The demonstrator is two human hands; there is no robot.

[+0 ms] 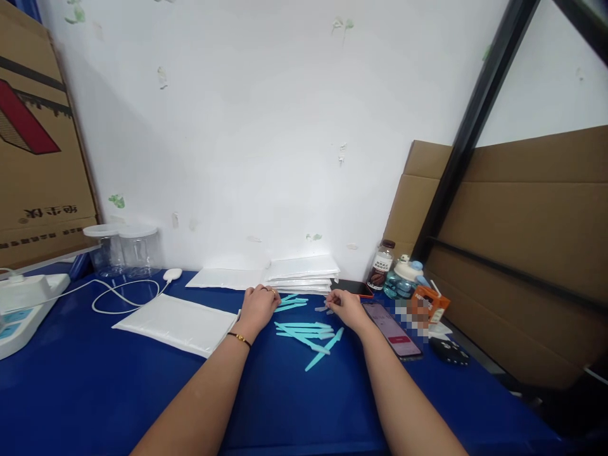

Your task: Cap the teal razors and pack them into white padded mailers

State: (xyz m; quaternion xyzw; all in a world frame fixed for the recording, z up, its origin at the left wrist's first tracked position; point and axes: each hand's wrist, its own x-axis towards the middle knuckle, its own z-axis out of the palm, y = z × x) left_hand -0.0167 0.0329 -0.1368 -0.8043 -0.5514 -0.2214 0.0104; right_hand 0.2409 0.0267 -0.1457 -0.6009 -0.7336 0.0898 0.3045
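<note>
Several teal eyebrow razors (304, 330) lie loosely fanned on the blue table between my forearms. Behind them is a smaller group of teal razors (293, 303), whose left ends meet the fingers of my left hand (260, 305). That hand is closed, its fingertips partly hidden, and it seems to grip a razor there. My right hand (346, 306) is pinched, fingertips down, over a few small clear plastic caps (322, 308). It appears to hold one of these caps, though the fingers cover most of it.
A white padded mailer (178, 323) lies left; more mailers (301, 273) are stacked by the wall. Phones (392, 330), a bottle (381, 265), a blue cup (401, 278) and an orange drink carton (427, 304) stand right. Clear jars (140, 253) and a power strip (35, 313) are left.
</note>
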